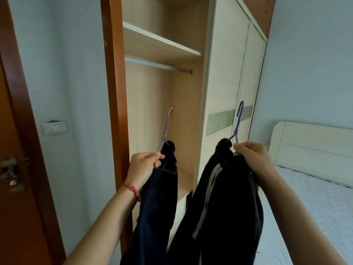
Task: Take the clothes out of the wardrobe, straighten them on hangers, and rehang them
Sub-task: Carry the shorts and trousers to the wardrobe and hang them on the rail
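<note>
My left hand [144, 166] grips a purple hanger [166, 127] with a dark navy garment [156, 211] hanging from it. My right hand [252, 155] grips a second purple hanger [238, 121] carrying a black garment [225, 217] with a white stripe. I hold both in front of the open wardrobe compartment [152, 115]. Its hanging rail [152, 64] runs bare above the hangers' hooks, under a wooden shelf [162, 43].
The wardrobe's sliding door [229, 73] stands to the right of the open compartment. A bed [315, 197] with a white headboard [313, 142] lies at the right. A brown room door [15, 169] and a wall switch [55, 128] are at the left.
</note>
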The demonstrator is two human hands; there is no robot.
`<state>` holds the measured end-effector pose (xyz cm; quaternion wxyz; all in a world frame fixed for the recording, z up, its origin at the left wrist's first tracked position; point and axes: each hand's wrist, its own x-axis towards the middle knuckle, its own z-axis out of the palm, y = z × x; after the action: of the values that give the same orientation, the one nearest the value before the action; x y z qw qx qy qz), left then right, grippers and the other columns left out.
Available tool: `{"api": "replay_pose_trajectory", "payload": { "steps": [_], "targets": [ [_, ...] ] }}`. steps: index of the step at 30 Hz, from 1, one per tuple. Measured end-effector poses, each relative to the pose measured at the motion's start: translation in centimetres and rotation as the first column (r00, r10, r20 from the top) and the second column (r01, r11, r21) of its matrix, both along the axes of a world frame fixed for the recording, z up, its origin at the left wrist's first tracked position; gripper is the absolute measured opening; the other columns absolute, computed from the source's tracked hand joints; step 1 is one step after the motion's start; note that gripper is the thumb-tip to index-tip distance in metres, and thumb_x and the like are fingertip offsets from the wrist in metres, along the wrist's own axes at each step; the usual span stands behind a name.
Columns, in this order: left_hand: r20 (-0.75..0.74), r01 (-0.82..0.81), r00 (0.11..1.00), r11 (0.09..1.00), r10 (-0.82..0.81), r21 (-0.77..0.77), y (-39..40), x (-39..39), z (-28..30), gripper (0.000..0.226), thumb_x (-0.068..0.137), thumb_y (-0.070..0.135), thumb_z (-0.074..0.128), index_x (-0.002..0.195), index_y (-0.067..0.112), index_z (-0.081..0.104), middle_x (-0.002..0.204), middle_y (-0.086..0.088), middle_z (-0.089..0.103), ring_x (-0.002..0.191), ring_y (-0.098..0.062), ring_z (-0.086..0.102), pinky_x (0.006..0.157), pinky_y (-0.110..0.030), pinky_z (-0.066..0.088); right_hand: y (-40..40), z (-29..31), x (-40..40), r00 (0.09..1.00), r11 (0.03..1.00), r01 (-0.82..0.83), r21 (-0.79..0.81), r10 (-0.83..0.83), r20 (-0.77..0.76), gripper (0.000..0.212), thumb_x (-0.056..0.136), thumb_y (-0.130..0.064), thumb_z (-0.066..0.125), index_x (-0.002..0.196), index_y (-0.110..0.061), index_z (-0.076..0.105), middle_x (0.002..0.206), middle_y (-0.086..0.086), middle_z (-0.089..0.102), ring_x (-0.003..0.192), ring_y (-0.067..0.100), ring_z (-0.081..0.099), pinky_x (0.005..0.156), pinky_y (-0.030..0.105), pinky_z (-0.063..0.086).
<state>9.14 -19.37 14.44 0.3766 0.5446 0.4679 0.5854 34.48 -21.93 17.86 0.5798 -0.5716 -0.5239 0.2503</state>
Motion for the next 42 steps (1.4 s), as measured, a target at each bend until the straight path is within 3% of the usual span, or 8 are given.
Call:
{"api": "replay_pose_trajectory", "payload": {
  "steps": [3,9,16,21,27,32,37,42],
  "targets": [
    [0.032,0.038,0.999,0.999,-0.038,0.0,3.6,0.1,0.3,0.026,0.091,0.012,0.05,0.073,0.005,0.067,0.034,0.008,0.046,0.034,0.001,0.042,0.039,-0.007,0.032,2.6,-0.3,-0.4,1.0,1.0,0.017,-0.025,-0.017,0.013,0.025,0.089,-0.016,0.055,0.065,-0.009,0.058,0.063,0.006,0.057,0.043,0.002,0.053,0.053,0.02,0.04],
    [0.035,0.074,0.997,0.997,-0.074,-0.015,10.9,0.6,0.1,0.026,0.091,0.013,0.05,0.074,0.005,0.068,0.034,0.009,0.047,0.034,0.0,0.041,0.04,-0.007,0.033,8.5,-0.7,-0.1,1.0,0.999,0.009,-0.034,-0.008,0.029,0.029,0.089,-0.017,0.056,0.06,-0.013,0.057,0.059,0.002,0.057,0.052,0.01,0.051,0.056,0.022,0.039],
    [0.019,0.042,0.999,0.998,-0.042,-0.042,18.4,2.1,0.0,0.025,0.091,0.015,0.051,0.076,0.006,0.069,0.035,0.009,0.047,0.033,-0.001,0.039,0.039,-0.011,0.032,15.3,0.0,1.3,0.997,0.997,-0.063,-0.037,0.065,0.046,0.023,0.09,-0.017,0.055,0.072,-0.004,0.061,0.065,0.008,0.058,0.057,0.014,0.05,0.064,0.024,0.044],
    [0.037,-0.012,0.999,0.999,0.013,-0.045,22.9,1.9,0.2,0.025,0.091,0.013,0.051,0.076,0.004,0.068,0.035,0.009,0.046,0.034,-0.002,0.039,0.039,-0.011,0.032,20.6,0.1,1.7,0.995,0.995,-0.076,-0.057,0.079,0.061,0.022,0.089,-0.018,0.056,0.076,-0.001,0.062,0.062,0.005,0.059,0.044,0.003,0.052,0.06,0.022,0.045],
    [0.073,-0.032,0.997,0.998,0.036,-0.059,28.1,1.5,0.3,0.024,0.09,0.014,0.053,0.073,0.007,0.069,0.04,0.009,0.049,0.052,-0.013,0.044,0.055,-0.024,0.036,26.1,-0.4,1.0,0.992,0.998,-0.033,-0.062,0.041,0.119,0.022,0.089,-0.018,0.056,0.079,0.001,0.063,0.063,0.005,0.061,0.065,0.021,0.053,0.073,0.037,0.044],
    [0.099,-0.026,0.995,0.999,0.03,-0.041,32.4,1.1,-0.3,0.024,0.09,0.014,0.053,0.07,0.011,0.067,0.054,0.0,0.051,0.055,-0.012,0.046,0.055,-0.018,0.039,30.2,-0.1,-0.2,0.992,0.999,0.026,-0.034,-0.021,0.124,0.024,0.089,-0.014,0.055,0.081,0.006,0.065,0.067,0.007,0.061,0.071,0.023,0.053,0.076,0.035,0.045],
    [0.176,-0.012,0.984,0.999,0.019,-0.04,36.0,1.5,-1.0,0.024,0.089,0.011,0.053,0.069,0.007,0.067,0.038,0.009,0.052,0.042,-0.003,0.048,0.053,-0.019,0.037,33.9,0.3,-1.2,0.996,0.998,0.061,-0.029,-0.059,0.071,0.023,0.087,-0.013,0.056,0.079,0.007,0.065,0.068,0.011,0.059,0.064,0.018,0.053,0.067,0.027,0.045],
    [0.208,-0.03,0.977,0.999,0.038,-0.04,39.2,1.9,-1.1,0.03,0.089,0.008,0.052,0.06,0.009,0.06,0.056,-0.004,0.051,0.056,-0.013,0.049,0.062,-0.024,0.041,36.1,0.4,-1.6,0.997,0.996,0.072,-0.047,-0.071,0.027,0.022,0.088,-0.013,0.056,0.071,0.0,0.062,0.066,0.01,0.058,0.058,0.014,0.052,0.061,0.023,0.044]
  ]
}}
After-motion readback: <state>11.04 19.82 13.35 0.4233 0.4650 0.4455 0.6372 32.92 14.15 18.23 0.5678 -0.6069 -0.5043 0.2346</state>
